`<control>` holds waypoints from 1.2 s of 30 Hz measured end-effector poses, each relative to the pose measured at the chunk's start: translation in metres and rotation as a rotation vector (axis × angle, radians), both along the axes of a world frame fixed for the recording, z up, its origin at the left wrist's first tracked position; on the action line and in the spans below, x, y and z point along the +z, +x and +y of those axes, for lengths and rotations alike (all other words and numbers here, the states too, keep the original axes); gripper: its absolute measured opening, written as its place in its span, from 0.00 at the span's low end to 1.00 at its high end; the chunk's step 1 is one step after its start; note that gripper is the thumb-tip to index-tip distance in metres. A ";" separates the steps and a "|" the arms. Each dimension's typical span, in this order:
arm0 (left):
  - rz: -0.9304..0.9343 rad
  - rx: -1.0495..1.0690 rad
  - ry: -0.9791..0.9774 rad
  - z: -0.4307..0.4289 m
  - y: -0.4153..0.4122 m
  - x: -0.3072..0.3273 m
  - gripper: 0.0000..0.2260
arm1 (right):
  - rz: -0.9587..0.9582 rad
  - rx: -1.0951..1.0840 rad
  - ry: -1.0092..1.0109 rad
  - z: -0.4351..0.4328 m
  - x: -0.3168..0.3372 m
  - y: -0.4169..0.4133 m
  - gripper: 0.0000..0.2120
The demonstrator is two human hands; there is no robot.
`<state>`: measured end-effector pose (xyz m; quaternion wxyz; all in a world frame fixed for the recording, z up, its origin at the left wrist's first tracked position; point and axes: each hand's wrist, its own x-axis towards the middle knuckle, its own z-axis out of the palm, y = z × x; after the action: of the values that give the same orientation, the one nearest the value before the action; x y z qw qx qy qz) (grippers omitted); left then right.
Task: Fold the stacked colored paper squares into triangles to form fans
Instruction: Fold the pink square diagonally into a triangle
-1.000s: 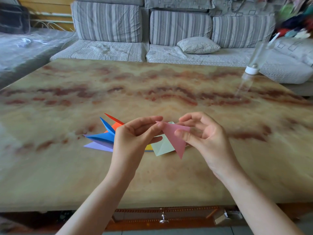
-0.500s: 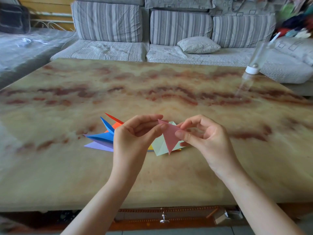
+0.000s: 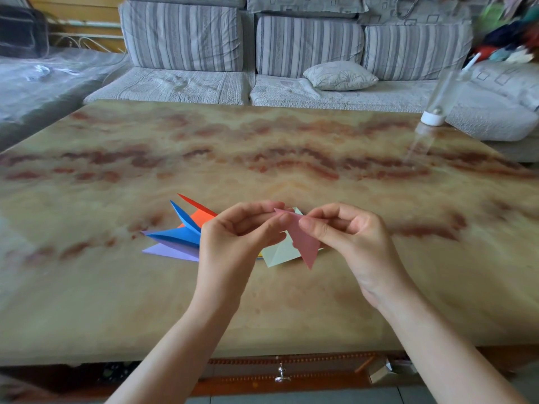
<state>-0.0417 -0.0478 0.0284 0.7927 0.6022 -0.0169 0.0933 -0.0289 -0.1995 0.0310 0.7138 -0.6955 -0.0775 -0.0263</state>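
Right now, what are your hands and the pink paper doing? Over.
Left hand and right hand both pinch pink paper. Folded pieces fanned on table beneath. Nothing in the way.

Both bare forearms reach in from below, wrists slightly bent, hands close together. The left hand pinches a corner of the pink paper between thumb and fingers. The right hand pinches it alongside, knuckles curled.
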 end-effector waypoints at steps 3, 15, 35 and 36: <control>0.030 -0.029 -0.004 0.002 0.001 0.002 0.06 | -0.005 0.001 -0.003 0.000 0.001 0.000 0.03; 0.045 -0.007 0.037 0.003 0.002 0.002 0.02 | -0.013 -0.018 -0.045 0.000 0.002 -0.001 0.03; -0.044 0.115 0.036 -0.004 0.000 -0.003 0.05 | 0.138 -0.053 0.110 0.000 0.001 -0.002 0.10; -0.043 0.128 0.032 -0.004 0.000 -0.003 0.05 | 0.132 -0.054 0.108 0.000 0.001 -0.002 0.11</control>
<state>-0.0418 -0.0522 0.0252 0.7750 0.6124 0.0032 0.1562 -0.0307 -0.1998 0.0321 0.7528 -0.6581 -0.0097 -0.0038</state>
